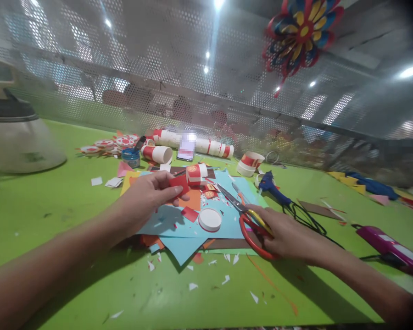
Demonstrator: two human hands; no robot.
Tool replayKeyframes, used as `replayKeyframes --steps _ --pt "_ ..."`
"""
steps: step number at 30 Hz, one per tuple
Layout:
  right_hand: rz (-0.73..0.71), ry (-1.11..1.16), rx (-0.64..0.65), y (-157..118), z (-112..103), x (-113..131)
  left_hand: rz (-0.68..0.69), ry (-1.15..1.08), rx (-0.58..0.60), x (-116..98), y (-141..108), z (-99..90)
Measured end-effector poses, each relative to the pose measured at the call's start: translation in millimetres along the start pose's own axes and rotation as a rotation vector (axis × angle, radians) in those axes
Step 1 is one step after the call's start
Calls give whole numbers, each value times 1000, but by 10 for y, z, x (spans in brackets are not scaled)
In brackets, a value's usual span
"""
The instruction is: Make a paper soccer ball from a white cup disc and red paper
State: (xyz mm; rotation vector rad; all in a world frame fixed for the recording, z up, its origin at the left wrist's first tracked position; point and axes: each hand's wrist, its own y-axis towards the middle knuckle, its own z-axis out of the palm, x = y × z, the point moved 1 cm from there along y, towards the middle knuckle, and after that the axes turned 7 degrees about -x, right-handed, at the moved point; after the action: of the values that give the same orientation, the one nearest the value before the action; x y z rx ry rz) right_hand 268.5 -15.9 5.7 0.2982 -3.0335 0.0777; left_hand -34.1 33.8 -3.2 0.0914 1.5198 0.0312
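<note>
Between the thumb and fingers of my left hand (158,190) is a small piece of red paper (179,182). My right hand (285,231) grips scissors (234,201) with red and yellow handles; their blades point up and left over light blue paper (172,224). A round white paper disc (210,220) with a raised rim lies on that paper between my hands, beside a red paper scrap (190,214). Just beyond my left fingertips stands a cut red-and-white paper cup (197,174). A second pair of scissors (239,192) lies partly behind the blades.
A blue glue gun (273,185) with a black cord lies right of the papers. Farther back are a phone (186,146), a blue jar (131,158), a lying cup (157,154) and a row of stacked cups (209,146). A magenta device (390,247) sits far right. Paper scraps litter the green table (89,284).
</note>
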Motion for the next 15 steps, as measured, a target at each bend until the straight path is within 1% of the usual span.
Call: replayKeyframes --steps 3,6,8,13,15 --pt "41 76 -36 64 37 -39 -14 -55 76 22 11 3" --pt "116 86 -93 104 36 -102 -76 -127 147 54 16 9" --pt "126 96 -90 87 5 -134 -115 -164 171 74 15 8" --pt "144 254 -138 -146 -145 -189 -215 -264 201 79 -13 7" --pt "78 415 -151 -237 -193 -149 -232 -301 206 64 -27 15"
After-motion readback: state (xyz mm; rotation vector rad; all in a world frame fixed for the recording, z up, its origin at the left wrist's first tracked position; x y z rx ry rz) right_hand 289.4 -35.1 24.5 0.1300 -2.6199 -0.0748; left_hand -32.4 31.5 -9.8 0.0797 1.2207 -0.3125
